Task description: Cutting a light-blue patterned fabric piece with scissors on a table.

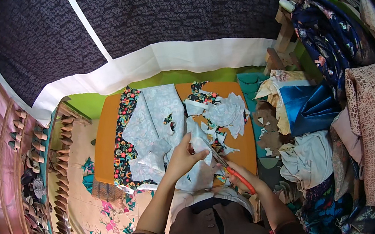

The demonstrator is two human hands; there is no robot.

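My left hand (186, 156) pinches a pale blue piece of fabric (196, 134) between thumb and fingers, over the middle of the orange table (104, 122). In my right hand (247, 178) is a pair of scissors (219, 158) with red-orange handles. The blades point up and left, close against the right edge of the held piece. Whether they are spread is too small to tell. Left of my hands lies more pale blue patterned cloth (164, 101) over black floral cloth (121, 153). Cut pale scraps (229, 114) lie to the right.
Shoe-shaped forms (61, 193) line racks at the left. Folded blue satin (308, 107), white cloth (305, 161) and a pink lace-like fabric (373, 127) are piled or hung at the right. Colourful scraps (111, 220) litter the tiled floor. A dark patterned curtain (183, 10) hangs behind the table.
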